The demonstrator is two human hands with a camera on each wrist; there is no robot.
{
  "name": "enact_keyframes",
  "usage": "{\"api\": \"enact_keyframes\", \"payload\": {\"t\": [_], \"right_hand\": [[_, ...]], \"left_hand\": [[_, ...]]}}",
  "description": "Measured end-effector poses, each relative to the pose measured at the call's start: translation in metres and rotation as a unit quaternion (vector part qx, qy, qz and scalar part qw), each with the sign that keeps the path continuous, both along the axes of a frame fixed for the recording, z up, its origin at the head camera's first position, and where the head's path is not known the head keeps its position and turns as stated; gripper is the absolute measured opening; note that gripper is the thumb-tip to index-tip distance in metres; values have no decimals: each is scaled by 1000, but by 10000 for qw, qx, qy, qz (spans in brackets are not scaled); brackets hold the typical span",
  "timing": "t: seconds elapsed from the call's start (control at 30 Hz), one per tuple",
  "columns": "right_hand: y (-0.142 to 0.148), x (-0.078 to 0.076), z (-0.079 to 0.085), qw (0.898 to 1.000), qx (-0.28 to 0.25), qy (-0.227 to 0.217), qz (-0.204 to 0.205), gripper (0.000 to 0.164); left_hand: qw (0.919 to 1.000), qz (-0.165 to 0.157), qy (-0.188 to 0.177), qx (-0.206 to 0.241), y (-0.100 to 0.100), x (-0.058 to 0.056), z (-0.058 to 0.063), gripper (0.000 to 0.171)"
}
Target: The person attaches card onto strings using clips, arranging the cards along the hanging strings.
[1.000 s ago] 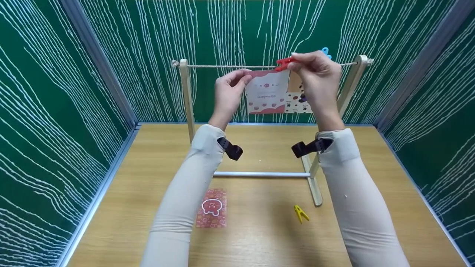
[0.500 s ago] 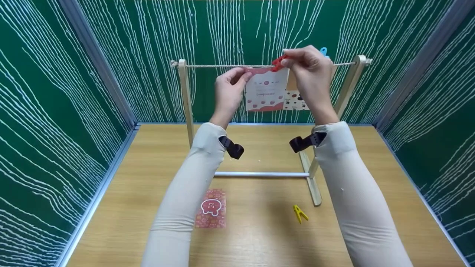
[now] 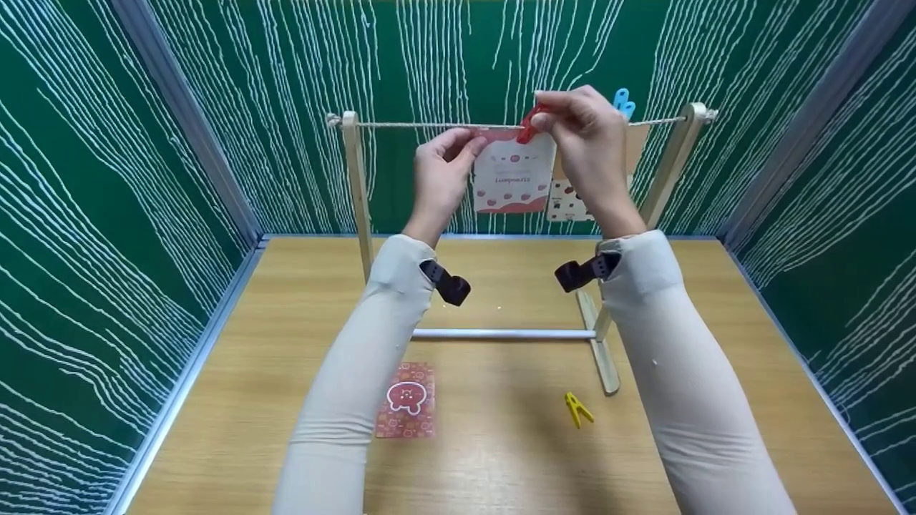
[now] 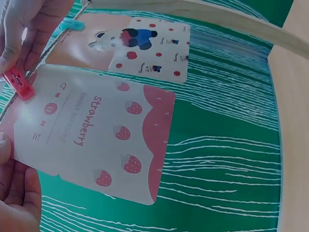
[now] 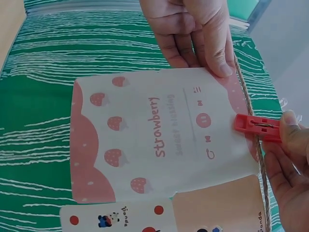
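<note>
At the rope (image 3: 411,125), left grip (image 3: 444,168) tight on "strawberry" card (image 4: 91,133), right grip (image 3: 590,146) on peg (image 5: 253,124)

The left arm (image 3: 336,400) and right arm (image 3: 694,386) stretch forward and up, slanting in toward each other. Pale sleeves (image 3: 401,268) run down to the wrists (image 3: 421,232), and black straps (image 3: 449,284) sit on their inner sides. The left hand (image 3: 440,175) pinches between thumb (image 5: 217,48) and forefinger — the other fingers (image 5: 166,46) bent behind the thumb. The right hand (image 3: 590,146) is raised a little higher and pinches too, its forefinger (image 3: 562,99) reaching leftward above its thumb (image 5: 293,130) — the rest bent beneath. The two hands are near each other, well beyond the sleeve ends, bare and apart.
</note>
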State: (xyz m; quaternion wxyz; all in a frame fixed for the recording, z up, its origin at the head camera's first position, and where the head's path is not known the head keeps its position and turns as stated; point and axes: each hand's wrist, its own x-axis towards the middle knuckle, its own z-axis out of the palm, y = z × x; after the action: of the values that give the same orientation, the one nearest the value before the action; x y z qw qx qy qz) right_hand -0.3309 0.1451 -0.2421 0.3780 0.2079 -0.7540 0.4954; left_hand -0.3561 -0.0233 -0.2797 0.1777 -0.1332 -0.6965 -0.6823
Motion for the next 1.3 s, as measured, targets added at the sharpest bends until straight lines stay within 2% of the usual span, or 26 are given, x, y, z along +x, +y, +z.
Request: {"api": "enact_keyframes", "payload": {"t": [0.27, 0.47, 0.87, 1.3], "right_hand": [[-1, 3, 3, 9975, 499, -425, -275, 25], [1, 4, 2, 9957, 784, -380, -323, 27], [1, 4, 0, 9940, 980, -431, -217, 35], [1, 4, -8, 9932, 1050, -433, -264, 42]], "left_hand": [[10000, 5, 43, -55, -1, 1, -2, 24], [9999, 5, 28, -98, -1, 1, -2, 23], [9999, -14, -110, -65, -3, 0, -5, 26], [9997, -215, 71, 37, -5, 6, -5, 26]]}}
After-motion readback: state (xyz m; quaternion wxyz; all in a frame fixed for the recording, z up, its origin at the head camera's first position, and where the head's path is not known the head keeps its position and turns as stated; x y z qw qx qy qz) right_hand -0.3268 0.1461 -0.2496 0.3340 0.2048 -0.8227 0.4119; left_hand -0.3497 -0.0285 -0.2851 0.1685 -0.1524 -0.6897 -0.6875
